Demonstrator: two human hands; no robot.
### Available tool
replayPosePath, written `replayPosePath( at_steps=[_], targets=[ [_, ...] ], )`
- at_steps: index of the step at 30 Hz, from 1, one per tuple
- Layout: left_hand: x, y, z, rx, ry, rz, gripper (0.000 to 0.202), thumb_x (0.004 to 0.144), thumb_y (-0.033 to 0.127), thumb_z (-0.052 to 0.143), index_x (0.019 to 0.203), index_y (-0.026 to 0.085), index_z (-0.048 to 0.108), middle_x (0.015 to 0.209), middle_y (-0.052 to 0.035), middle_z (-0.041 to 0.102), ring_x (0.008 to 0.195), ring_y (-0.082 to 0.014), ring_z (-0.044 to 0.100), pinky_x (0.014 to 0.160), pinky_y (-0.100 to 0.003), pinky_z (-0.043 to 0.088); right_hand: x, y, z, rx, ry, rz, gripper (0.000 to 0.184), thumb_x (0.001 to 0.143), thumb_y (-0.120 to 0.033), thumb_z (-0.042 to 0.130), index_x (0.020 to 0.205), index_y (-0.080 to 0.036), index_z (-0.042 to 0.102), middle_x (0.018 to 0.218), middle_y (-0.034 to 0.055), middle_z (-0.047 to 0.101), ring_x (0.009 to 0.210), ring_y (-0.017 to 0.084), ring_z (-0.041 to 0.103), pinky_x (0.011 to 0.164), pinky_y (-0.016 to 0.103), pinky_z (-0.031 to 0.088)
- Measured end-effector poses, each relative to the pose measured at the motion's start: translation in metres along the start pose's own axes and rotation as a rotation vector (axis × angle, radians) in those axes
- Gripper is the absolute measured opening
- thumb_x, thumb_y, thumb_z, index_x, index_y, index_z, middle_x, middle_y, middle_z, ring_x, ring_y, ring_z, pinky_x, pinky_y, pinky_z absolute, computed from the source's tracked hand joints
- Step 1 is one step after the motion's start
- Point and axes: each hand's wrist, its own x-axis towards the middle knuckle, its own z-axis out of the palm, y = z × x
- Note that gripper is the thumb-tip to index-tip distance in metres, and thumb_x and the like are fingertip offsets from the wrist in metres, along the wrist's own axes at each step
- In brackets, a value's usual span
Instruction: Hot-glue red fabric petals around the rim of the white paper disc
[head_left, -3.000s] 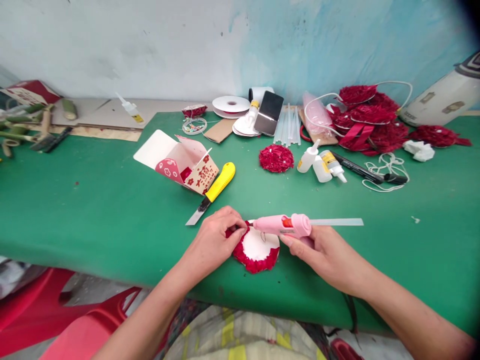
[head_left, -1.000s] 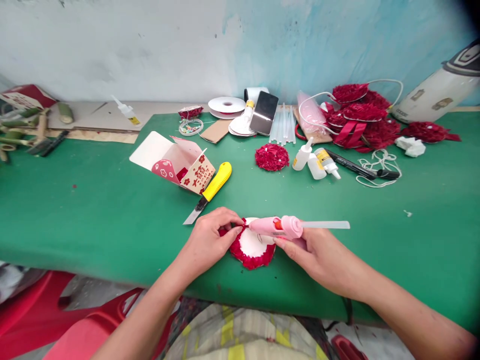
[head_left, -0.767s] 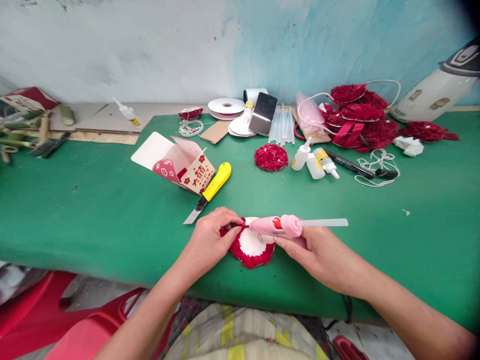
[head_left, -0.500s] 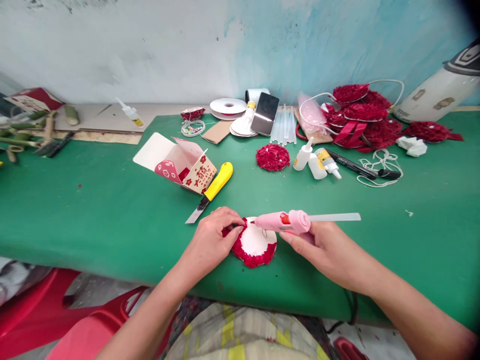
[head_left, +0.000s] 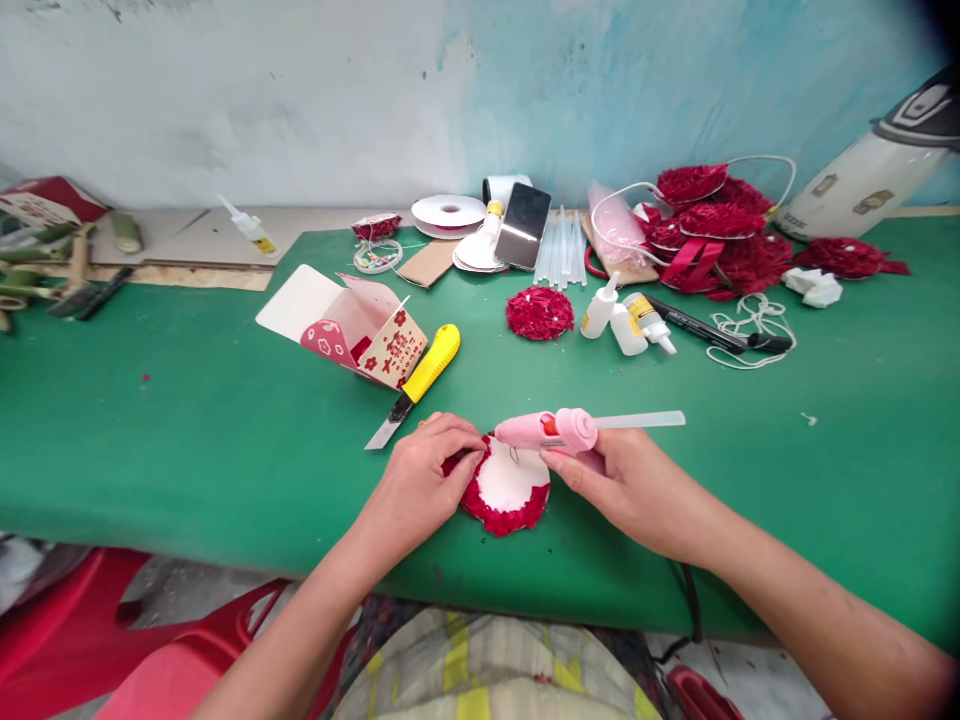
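So from where I'm standing this one looks maybe halfway there, I'd guess. The round piece sits on the green table right at the near edge, between the two hands. It has red ruffled trim around its rim, but the whole middle is plain white, nothing stuck on it yet. Compare that to the finished red rosette further back, which is red all the way across with little white dots, and you can see how much filling-in is left. The left hand has its fingers curled down and pinched onto the red trim at the upper left of the rim, pressing it in place. The right hand is wrapped around a pink glue gun, nozzle pointing left and sitting just above the top edge of the piece, close to those fingertips. A clear glue stick pokes well out of the back of the gun, so plenty of glue there. I can't tell whether any glue is coming out right now, too small to see. There's also a heap of done red ones at the back right, so this seems like one of a batch. A yellow utility knife and an opened little box are lying just behind the left hand, nobody touching them
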Motion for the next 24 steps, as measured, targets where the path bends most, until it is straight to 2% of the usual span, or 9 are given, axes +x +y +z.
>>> replayPosePath(
  at_steps=[3,6,11,16,24],
  targets=[
    [0.0014,0.0003,-0.0004,-0.006,-0.002,0.007,0.014,0.086,0.014,0.057,0.084,0.018,0.07,0.086,-0.006,0.07,0.084,-0.0174,0.064,0.083,-0.033,0.05,-0.0012,-0.001,-0.0022,-0.036,-0.006,-0.045,0.034,0.097,-0.038,0.043,0.076,-0.018,0.061,0.073,0.0002,0.06,0.059,0.012,0.049,0.052,0.024,0.032],
    [0.0029,0.0005,-0.0005,-0.008,-0.002,0.01,0.014,0.086,0.014,0.056,0.083,0.018,0.07,0.086,-0.0059,0.07,0.083,-0.0172,0.064,0.082,-0.033,0.05,-0.0022,-0.0013,-0.0043,-0.05,-0.009,-0.102,0.032,0.097,-0.037,0.044,0.078,-0.019,0.061,0.076,-0.0004,0.061,0.061,0.012,0.051,0.054,0.024,0.033],
    [0.0031,-0.0002,-0.0003,-0.014,-0.007,0.021,0.014,0.086,0.013,0.056,0.083,0.018,0.069,0.086,-0.0058,0.069,0.083,-0.0172,0.064,0.082,-0.032,0.05,-0.0021,-0.001,-0.0042,-0.051,-0.004,-0.097,0.035,0.097,-0.038,0.044,0.071,-0.018,0.057,0.075,-0.0006,0.061,0.061,0.012,0.051,0.055,0.024,0.034],
    [0.0017,-0.0007,-0.0002,-0.015,-0.017,0.023,0.014,0.086,0.013,0.056,0.084,0.018,0.069,0.087,-0.0058,0.069,0.084,-0.0169,0.063,0.083,-0.032,0.05,-0.0017,-0.0024,-0.0047,-0.049,-0.017,-0.121,0.032,0.098,-0.037,0.043,0.077,-0.019,0.059,0.077,-0.0007,0.062,0.061,0.012,0.051,0.056,0.024,0.034],
    [0.0017,0.0007,-0.0007,-0.044,0.002,-0.015,0.013,0.085,0.013,0.058,0.083,0.018,0.07,0.085,-0.0057,0.069,0.083,-0.0172,0.063,0.08,-0.032,0.05,-0.0045,0.0009,-0.0051,-0.069,-0.035,-0.1,0.034,0.097,-0.039,0.043,0.076,-0.019,0.06,0.073,-0.0001,0.061,0.059,0.012,0.049,0.054,0.024,0.035]
  ],
)
